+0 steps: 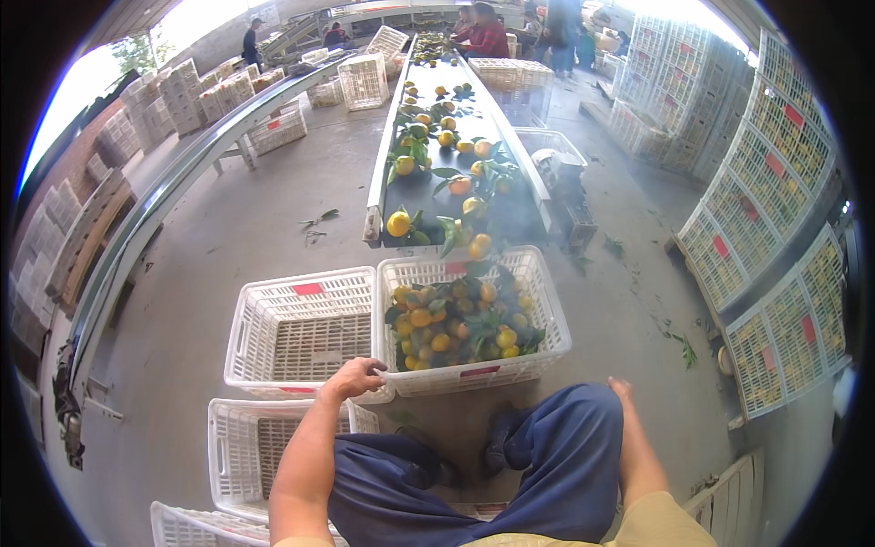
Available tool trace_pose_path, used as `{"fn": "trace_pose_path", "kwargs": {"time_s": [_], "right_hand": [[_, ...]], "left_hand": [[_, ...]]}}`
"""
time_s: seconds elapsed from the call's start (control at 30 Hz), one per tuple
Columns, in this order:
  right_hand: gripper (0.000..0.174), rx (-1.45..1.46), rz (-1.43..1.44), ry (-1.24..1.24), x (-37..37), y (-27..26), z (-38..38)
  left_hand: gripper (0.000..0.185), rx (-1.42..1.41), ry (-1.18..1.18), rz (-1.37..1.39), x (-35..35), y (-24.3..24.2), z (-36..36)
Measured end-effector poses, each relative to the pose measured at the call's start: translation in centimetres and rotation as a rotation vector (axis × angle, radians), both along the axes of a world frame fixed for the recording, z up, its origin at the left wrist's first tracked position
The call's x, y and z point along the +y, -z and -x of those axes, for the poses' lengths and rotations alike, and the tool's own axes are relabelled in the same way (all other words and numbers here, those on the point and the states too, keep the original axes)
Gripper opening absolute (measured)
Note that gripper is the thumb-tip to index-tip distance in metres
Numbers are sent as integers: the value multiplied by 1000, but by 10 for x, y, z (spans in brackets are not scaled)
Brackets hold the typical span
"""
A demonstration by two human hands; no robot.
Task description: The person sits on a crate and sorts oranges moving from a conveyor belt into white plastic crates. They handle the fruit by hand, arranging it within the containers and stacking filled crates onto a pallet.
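My left hand is at the near right corner of a white plastic crate, its fingers bent at the rim; whether it grips is unclear. The slatted floor of this crate shows. Touching it on the right stands a second white crate, holding many orange citrus fruits with green leaves. Beside my right knee, my right hand is partly hidden, and its grip cannot be made out. Beyond the filled crate, a conveyor belt carries leafy fruit, and one fruit is at its near end, above the crate.
More white crates stand at my left. A long metal rail runs along the left. Stacked fruit-filled crates rise on the right. Beyond the belt's far end sits a person in a red checked shirt. Loose leaves lie on the floor.
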State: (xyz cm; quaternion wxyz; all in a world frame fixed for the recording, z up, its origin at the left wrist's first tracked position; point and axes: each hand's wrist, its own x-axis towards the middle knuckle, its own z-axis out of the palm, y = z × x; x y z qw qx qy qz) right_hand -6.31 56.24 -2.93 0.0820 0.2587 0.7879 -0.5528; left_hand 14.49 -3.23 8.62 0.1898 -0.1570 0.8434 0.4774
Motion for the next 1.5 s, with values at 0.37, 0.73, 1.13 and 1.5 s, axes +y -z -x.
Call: {"fn": "trace_pose_path", "kwargs": {"time_s": [0.37,0.73,1.13,1.5], "right_hand": [[44,126,41,-652,-149,-159,25],[39,75,68,-746,-143,-148,7],[35,71,213,-919,-184,-173,-4],[31,-26,259,-760,-167,-159,26]], "left_hand": [[38,-4,-11,-16,2,-4,-2],[39,-60,3,-12,4,-5,1],[38,214,156,615,17,37,71],[34,122,306,1116,12,132,172]]}}
